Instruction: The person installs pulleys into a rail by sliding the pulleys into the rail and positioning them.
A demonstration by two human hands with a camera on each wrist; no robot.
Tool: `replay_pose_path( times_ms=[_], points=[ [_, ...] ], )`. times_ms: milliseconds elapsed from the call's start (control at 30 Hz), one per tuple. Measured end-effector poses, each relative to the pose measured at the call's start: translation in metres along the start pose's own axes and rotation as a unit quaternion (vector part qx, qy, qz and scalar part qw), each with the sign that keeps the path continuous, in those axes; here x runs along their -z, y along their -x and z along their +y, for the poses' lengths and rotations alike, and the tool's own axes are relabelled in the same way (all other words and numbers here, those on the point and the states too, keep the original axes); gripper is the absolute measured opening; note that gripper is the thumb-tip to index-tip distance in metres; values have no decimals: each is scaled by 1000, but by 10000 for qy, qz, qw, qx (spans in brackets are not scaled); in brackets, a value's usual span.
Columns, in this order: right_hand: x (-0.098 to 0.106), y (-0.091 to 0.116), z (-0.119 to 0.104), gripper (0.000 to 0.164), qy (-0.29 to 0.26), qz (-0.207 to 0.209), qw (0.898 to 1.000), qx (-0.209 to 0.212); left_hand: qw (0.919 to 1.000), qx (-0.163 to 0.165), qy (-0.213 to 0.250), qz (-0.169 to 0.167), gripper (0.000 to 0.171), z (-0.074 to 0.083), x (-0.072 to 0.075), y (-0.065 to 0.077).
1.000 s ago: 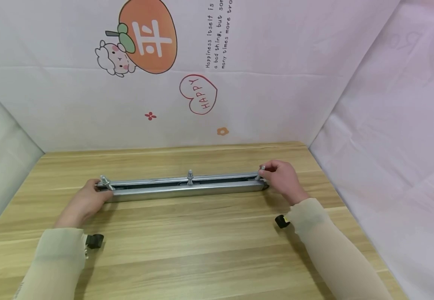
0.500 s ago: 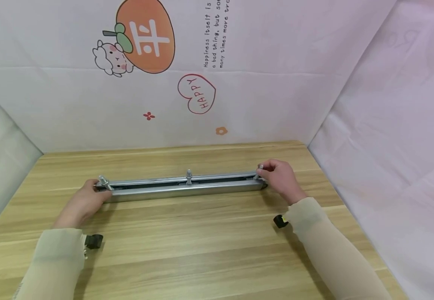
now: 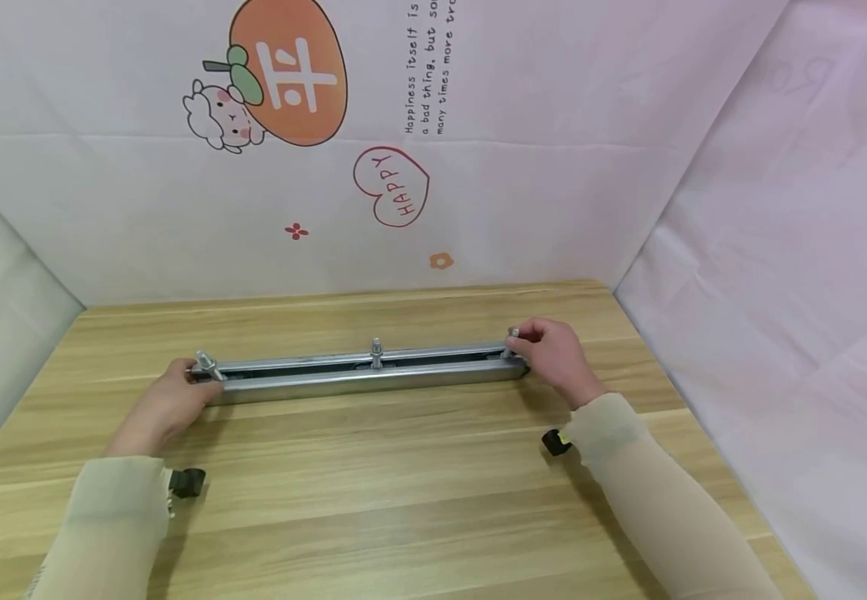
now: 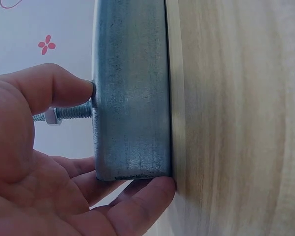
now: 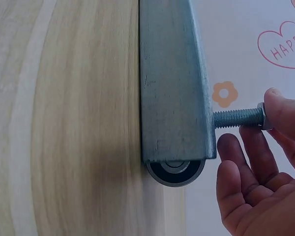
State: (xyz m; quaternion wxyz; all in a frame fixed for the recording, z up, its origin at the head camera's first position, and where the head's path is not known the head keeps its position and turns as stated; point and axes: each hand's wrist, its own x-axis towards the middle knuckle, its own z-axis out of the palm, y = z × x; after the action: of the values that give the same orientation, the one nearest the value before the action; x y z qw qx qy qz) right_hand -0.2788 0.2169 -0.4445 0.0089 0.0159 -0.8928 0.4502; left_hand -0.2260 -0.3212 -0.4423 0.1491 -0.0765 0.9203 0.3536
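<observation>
A slotted galvanized steel channel rail (image 3: pixel 328 386) lies across the wooden table, slot facing up. Its left end is gripped by my left hand (image 3: pixel 167 406); in the left wrist view the thumb presses the upper edge and the fingers curl round the end. Beside that thumb a threaded bolt with a nut (image 4: pixel 51 116) sticks up, tilted. My right hand (image 3: pixel 559 357) pinches the nut end of another threaded bolt (image 5: pixel 237 118) at the right end. Below that bolt, a dark-ringed roller (image 5: pixel 174 174) protrudes from the rail's end. A middle bolt (image 3: pixel 377 354) stands upright, untouched.
A white printed cloth (image 3: pixel 523 217) hangs behind the table, with more white cloth (image 3: pixel 794 317) along the right side. Wood-grain tabletop (image 3: pixel 373 500) stretches in front of the rail. Black wrist mounts (image 3: pixel 188 482) sit on both sleeves.
My right hand has moved slightly left, taking the right bolt a little way inward along the slot. The left hand stays on the rail's end, and the head view has shifted slightly.
</observation>
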Motion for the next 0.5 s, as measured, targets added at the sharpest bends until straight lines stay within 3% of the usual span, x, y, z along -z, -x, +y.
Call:
replay_pose_path(
  times_ms=[500],
  points=[
    [-2, 1, -9, 16, -47, -156, 9998, 75, 10000, 32, -89, 6, 90, 2, 1, 0]
  ],
)
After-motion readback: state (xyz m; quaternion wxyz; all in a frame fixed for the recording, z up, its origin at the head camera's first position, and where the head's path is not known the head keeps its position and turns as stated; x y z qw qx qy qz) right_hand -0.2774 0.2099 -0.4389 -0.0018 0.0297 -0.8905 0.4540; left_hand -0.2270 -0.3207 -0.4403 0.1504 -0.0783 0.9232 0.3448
